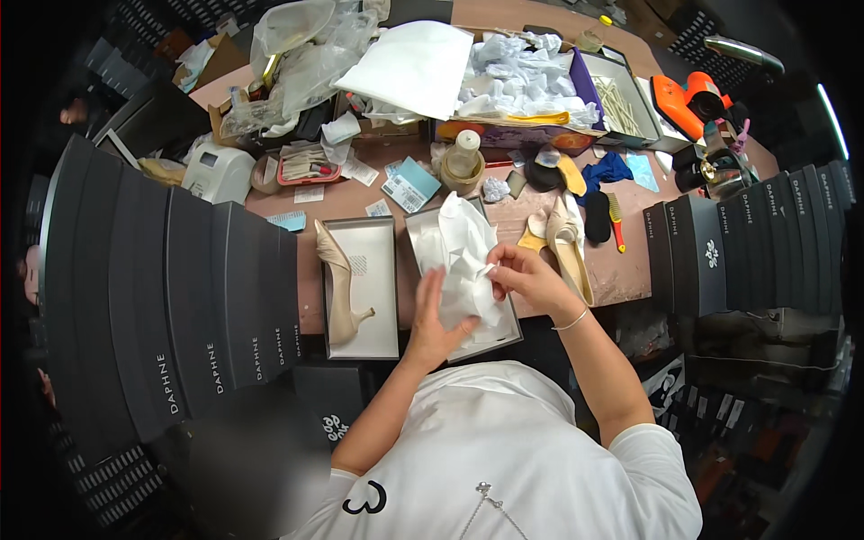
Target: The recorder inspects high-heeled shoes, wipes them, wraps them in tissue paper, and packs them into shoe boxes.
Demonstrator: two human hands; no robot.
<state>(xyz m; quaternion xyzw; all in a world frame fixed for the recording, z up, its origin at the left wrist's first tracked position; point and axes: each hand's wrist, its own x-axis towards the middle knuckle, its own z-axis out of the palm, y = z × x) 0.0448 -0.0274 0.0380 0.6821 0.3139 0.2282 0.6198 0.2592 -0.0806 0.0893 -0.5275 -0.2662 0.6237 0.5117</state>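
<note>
White tissue paper [466, 229] lies crumpled over an open shoebox half [504, 328] in front of me. My right hand [533, 277] pinches the paper's right edge between thumb and fingers. On the other side, my left hand [434, 326] is open, its thumb and slightly blurred fingers apart against the paper. To the left, a beige high-heeled shoe [338, 283] rests on its side in another open box half [376, 252]. A second beige shoe [567, 243] lies on the table right of my right hand. The tissue hides most of the right-hand box's inside.
Dark shoeboxes stand in rows at left [193, 297] and right [693, 252]. Behind are a purple box [589, 90] of crumpled paper, a jar [463, 166], a label printer [219, 173] and an orange tape dispenser [677, 106]. A brush [616, 220] lies at right.
</note>
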